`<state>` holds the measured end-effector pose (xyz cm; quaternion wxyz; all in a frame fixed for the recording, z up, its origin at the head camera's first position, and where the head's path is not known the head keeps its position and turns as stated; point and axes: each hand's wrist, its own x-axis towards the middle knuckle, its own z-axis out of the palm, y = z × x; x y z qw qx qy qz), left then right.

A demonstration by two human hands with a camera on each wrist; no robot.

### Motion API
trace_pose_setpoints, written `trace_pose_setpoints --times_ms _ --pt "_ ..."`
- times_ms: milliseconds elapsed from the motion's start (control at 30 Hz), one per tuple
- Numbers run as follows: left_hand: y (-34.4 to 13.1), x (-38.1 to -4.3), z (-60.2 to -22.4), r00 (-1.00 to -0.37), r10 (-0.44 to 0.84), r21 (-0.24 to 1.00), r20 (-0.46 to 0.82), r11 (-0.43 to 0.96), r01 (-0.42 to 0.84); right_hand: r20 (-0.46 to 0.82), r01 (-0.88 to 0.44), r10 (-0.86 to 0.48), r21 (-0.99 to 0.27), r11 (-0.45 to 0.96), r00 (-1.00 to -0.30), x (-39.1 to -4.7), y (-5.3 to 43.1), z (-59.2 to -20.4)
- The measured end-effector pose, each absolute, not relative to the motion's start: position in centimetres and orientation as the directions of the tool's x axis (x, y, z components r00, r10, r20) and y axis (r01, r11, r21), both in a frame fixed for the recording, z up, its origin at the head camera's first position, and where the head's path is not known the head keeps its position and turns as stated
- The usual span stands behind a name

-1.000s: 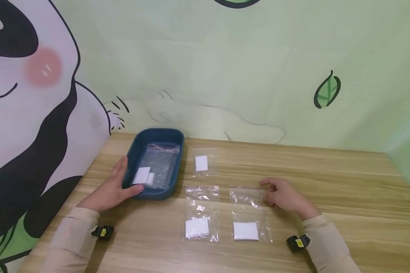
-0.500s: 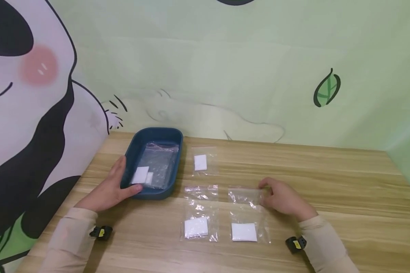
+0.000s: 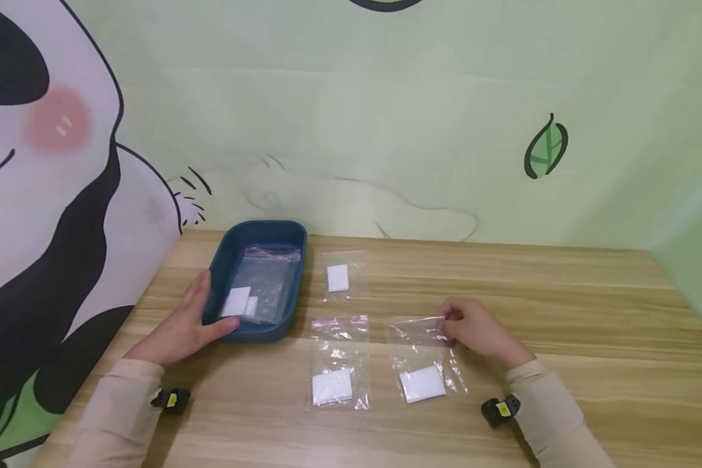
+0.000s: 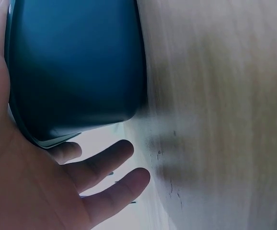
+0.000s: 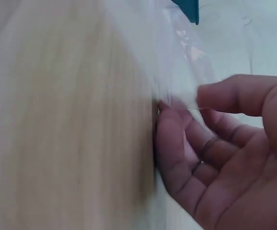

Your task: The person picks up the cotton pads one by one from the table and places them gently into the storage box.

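Observation:
My right hand (image 3: 482,330) pinches the top right corner of a clear zip bag (image 3: 418,348) between thumb and index finger. Low in that bag lies a folded white paper (image 3: 423,383). In the right wrist view the bag's film (image 5: 186,52) rises from the thumb and fingertip. At the left, my left hand (image 3: 181,325) rests against the near left corner of a blue tray (image 3: 254,335), thumb along its near rim, fingers fairly straight at its left side. Inside the tray are clear zip bags (image 3: 269,279) with white papers (image 3: 236,301). The left wrist view shows the tray's outer wall (image 4: 76,62) beside spread fingers.
A second zip bag (image 3: 339,348) with white paper lies flat between the tray and the held bag. Behind it is a smaller bag (image 3: 357,286) with a white paper. The wooden table (image 3: 561,305) ends at a green printed backdrop (image 3: 386,117).
My right hand has taken hold of the bag's corner and lifted it, so the bag tilts and its white paper has turned. The left hand stays at the tray.

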<state>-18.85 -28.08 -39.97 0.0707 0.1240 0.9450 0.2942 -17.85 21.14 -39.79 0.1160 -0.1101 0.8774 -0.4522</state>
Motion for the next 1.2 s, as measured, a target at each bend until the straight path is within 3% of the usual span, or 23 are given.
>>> trace_pose_setpoints --times_ms 300,667,967,1200 --pt "-28.1 -19.0 -40.0 -0.96 0.274 0.564 -0.066 0.803 0.191 -0.194 0.104 -0.242 -0.934 0.341 -0.951 -18.4 21.0 -40.1" --pt "-27.9 -18.9 -39.8 -0.958 0.274 0.569 -0.079 0.802 0.182 -0.194 0.006 -0.422 -0.913 0.408 -0.886 -17.5 20.1 -40.4" --pt "-28.0 -19.0 -39.9 -0.958 0.272 0.575 -0.097 0.801 0.169 -0.165 0.07 -0.266 -0.94 0.335 -0.95 -17.4 19.1 -40.6" --pt "-27.9 -18.9 -39.7 -0.957 0.271 0.57 -0.101 0.804 0.168 -0.016 -0.1 -0.262 -0.901 0.422 -0.965 -17.4 18.4 -40.7"
